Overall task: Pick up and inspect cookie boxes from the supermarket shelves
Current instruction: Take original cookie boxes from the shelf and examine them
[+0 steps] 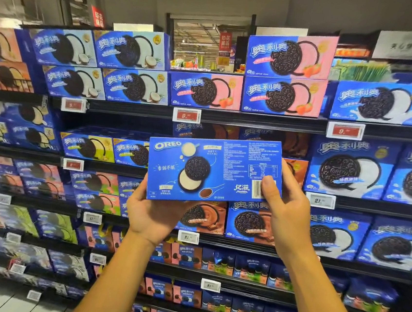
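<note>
Holding one blue cookie box [213, 169] up in front of the shelves [254, 120], back panel facing the camera, long axis running nearly level and tipping slightly up toward the right end. Gripping it at both ends: left hand [153, 213] cupping the lower left corner from beneath, right hand [285, 210] pinching the lower right corner with the thumb lying over the barcode, both grips closed on the box, neither wide. Judging the next turn or return as hinging on that long axis, the box sitting above and between the two hands, right hand slightly higher, shelves just behind.
</note>
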Tool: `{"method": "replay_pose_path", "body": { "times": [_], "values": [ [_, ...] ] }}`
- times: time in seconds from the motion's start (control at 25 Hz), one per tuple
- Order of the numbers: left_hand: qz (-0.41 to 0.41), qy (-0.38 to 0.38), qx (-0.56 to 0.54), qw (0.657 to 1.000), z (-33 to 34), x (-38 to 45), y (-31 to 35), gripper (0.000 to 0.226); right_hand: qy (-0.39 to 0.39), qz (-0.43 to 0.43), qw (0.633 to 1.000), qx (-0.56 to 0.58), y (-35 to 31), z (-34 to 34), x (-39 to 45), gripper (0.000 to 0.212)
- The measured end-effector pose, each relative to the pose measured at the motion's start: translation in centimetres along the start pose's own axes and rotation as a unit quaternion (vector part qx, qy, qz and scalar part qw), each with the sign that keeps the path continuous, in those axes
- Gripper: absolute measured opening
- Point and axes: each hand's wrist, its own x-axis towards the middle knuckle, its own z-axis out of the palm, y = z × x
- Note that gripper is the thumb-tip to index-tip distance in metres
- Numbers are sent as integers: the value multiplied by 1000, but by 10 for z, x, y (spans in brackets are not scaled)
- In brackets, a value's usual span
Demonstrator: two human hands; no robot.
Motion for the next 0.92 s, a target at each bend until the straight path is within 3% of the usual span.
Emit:
{"method": "replay_pose_path", "body": {
  "times": [0.32,0.48,0.56,0.68,0.8,0.92],
  "values": [
    [9,21,2,1000,17,3,0,55,13,23,999,-25,-9,-4,3,61],
    [56,91,178,978,40,14,-3,56,75,36,983,-164,-27,12,10,60],
    [82,107,276,952,54,21,-17,51,27,11,990,-137,-39,30,9,62],
    [110,68,415,901,71,25,-45,42,-55,18,997,-57,-47,50,6,58],
    [99,51,449,887,75,27,-60,50,-30,-9,999,-23,-43,46,8,25],
    [51,9,460,886,75,27,-58,55,46,-13,999,-18,-37,27,12,28]
  ]
}}
